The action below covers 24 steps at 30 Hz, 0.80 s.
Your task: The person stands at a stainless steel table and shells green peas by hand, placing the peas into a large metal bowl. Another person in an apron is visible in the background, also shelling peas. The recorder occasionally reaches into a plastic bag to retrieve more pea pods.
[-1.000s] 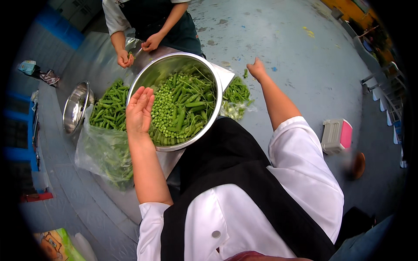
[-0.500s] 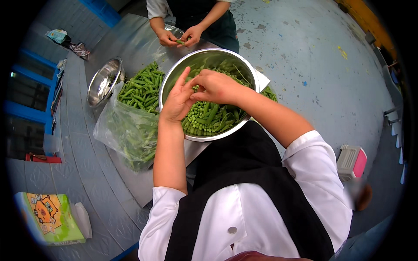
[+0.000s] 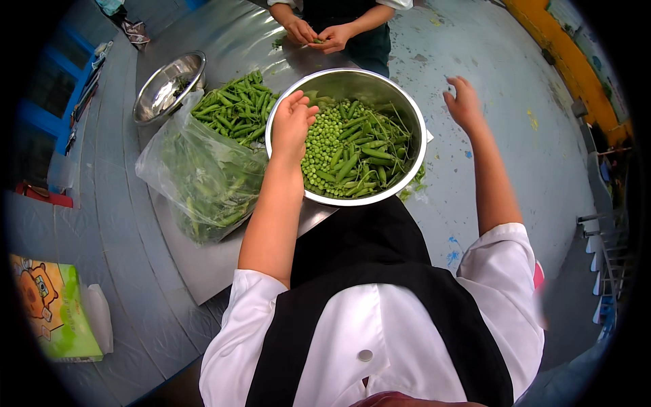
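A large steel bowl [image 3: 422,146] is in front of me, with loose green peas [image 3: 322,139] on its left side and whole pods with stems [image 3: 369,152] on its right. My left hand [image 3: 291,127] is over the bowl's left rim, fingers curled inward; what they hold, if anything, is hidden, though a bit of green shows beside the fingertips. Raised to the right, apart from the bowl, my right hand [image 3: 464,103] has its thumb and fingers apart, and I see nothing in it. Left of the bowl, pea pods [image 3: 234,108] spill from a clear plastic bag [image 3: 203,180].
A smaller steel bowl [image 3: 169,88] stands tilted at the back left of the metal table [image 3: 230,24]. Across the table, a co-worker's hands [image 3: 319,35] handle something small and green. A green-and-orange tissue pack [image 3: 57,308] lies at lower left. Green scraps [image 3: 415,182] show by the bowl's right edge.
My right hand has left my left hand and swung out to the right, past the bowl. My left fingers, stretched before, are now curled. The view has shifted, showing the peas and pods more fully.
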{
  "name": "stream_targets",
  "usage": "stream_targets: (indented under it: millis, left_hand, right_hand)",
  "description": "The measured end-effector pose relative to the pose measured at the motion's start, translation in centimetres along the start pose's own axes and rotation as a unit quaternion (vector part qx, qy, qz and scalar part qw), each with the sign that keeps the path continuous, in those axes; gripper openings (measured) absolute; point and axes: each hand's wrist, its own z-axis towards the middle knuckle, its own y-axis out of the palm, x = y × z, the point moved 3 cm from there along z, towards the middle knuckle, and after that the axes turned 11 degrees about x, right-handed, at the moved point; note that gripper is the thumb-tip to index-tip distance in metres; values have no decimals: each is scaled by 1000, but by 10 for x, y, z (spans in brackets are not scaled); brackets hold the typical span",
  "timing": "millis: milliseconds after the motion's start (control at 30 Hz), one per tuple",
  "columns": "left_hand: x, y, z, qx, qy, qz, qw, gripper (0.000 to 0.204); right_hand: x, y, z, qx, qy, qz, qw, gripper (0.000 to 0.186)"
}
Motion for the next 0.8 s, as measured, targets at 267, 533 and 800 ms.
stream_targets:
  millis: [267,533,800]
  left_hand:
    - [-4,-6,0,-6,-21,23,999,30]
    - [-3,-1,-5,-50,-17,88,995,19]
    - [0,0,-8,-76,-38,-51,995,18]
  right_hand:
    - [-136,-13,-19,-335,-91,270,898,18]
    - [-161,-2,-15,-404,10,224,887,22]
    - [-203,11,-13,-154,-66,398,902,39]
